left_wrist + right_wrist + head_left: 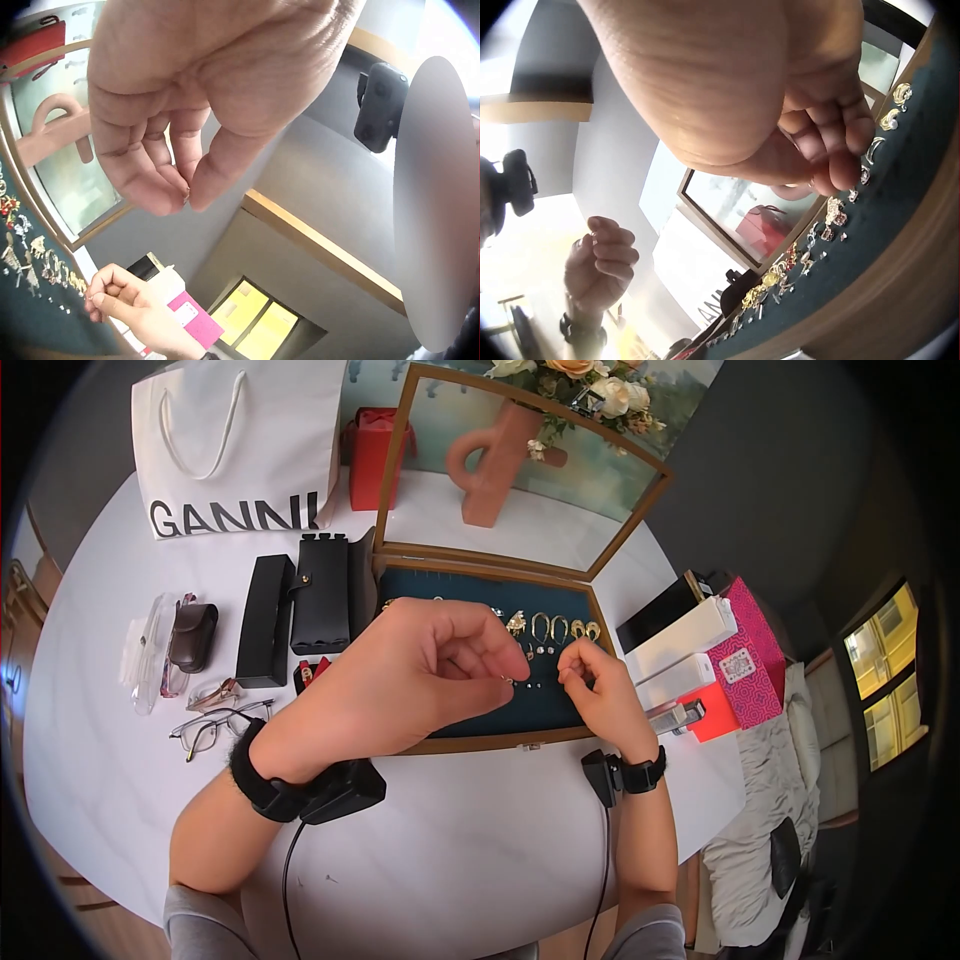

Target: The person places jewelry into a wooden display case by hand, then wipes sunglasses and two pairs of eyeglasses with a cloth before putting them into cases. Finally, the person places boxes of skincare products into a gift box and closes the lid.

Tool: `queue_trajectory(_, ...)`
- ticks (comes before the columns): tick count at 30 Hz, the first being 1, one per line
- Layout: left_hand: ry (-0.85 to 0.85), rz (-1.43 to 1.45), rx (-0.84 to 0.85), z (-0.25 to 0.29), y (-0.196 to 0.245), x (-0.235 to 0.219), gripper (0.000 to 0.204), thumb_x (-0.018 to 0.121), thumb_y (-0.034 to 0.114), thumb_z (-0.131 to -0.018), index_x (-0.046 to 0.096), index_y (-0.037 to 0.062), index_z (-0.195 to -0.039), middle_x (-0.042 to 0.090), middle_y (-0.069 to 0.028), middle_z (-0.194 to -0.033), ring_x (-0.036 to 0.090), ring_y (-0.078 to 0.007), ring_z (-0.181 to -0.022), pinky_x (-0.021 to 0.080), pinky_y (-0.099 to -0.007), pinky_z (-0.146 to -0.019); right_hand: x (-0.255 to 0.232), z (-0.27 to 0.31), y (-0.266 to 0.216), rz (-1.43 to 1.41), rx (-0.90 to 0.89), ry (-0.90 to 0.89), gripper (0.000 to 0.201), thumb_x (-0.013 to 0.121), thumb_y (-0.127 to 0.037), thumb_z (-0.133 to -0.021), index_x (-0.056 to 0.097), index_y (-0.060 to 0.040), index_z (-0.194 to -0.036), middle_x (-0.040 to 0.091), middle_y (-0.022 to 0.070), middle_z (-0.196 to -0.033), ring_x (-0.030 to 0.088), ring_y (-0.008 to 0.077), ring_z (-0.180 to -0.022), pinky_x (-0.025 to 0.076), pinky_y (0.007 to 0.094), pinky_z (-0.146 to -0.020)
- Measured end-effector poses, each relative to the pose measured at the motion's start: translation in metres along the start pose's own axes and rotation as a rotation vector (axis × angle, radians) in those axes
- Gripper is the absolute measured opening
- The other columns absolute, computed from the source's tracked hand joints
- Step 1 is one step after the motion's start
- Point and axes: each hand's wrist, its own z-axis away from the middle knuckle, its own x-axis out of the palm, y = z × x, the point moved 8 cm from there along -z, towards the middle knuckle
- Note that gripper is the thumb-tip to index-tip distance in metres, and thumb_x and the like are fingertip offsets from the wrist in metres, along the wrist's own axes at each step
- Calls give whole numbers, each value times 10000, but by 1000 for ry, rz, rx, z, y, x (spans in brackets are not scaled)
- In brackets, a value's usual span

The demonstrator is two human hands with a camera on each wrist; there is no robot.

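Above the wooden jewellery box (480, 743), the left hand (400, 680) pinches a tiny metallic piece (186, 199) between thumb and forefinger. The right hand (608, 695) is over the box's right side, its thumb and forefinger pinching a tiny shiny piece (811, 183). The hands are apart. Gold hoop earrings (541, 628) and small studs are set in rows on the dark teal lining (565, 715). The glass lid (590, 490) stands raised. In the head view the left hand hides the box's left part.
At the left are black cases (264, 622), a brown case (190, 637) and eyeglasses (205, 735). A white paper bag (235, 450), a red box (373, 458) and a pink vase (490, 490) stand behind. White boxes (690, 638) and a pink box (752, 660) are at the right.
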Motion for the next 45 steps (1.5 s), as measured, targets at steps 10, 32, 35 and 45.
queue_trajectory(10, -2, -35, -27, 0, -4, 1, 133, 686, -69, -889, 682, 11, -994, 686, -1, -934, 644, -62, -877, 520, -214, -812, 5, -1, 19, -88, 65, -40, 59, 556, -2, -963, 614, -7, -954, 599, 30, -803, 543, 115, -706, 437, 250, -644)
queue_trajectory(32, -13, -45, -21, -1, -7, 4, 115, 694, -53, -890, 686, 5, -989, 687, -9, -943, 645, -67, -875, 523, -213, -806, 14, 1, 31, -191, 253, -107, 86, 592, -5, -952, 673, 13, -972, 652, 15, -809, 571, 74, -695, 480, 227, -645)
queue_trajectory(35, -16, -51, -22, -2, -7, 5, 115, 696, -51, -889, 687, 8, -989, 689, -9, -943, 646, -66, -876, 522, -211, -796, 16, 1, 34, -162, 265, -61, 103, 600, -14, -950, 698, 13, -970, 653, 13, -787, 562, 67, -672, 475, 225, -621)
queue_trajectory(45, -27, -62, -60, -2, -8, 8, 102, 696, -44, -892, 685, 12, -976, 694, -4, -915, 648, -59, -853, 519, -208, -776, 21, 1, 37, -190, 290, 40, 96, 621, -17, -917, 711, 11, -935, 685, 34, -761, 594, 83, -661, 485, 243, -616)
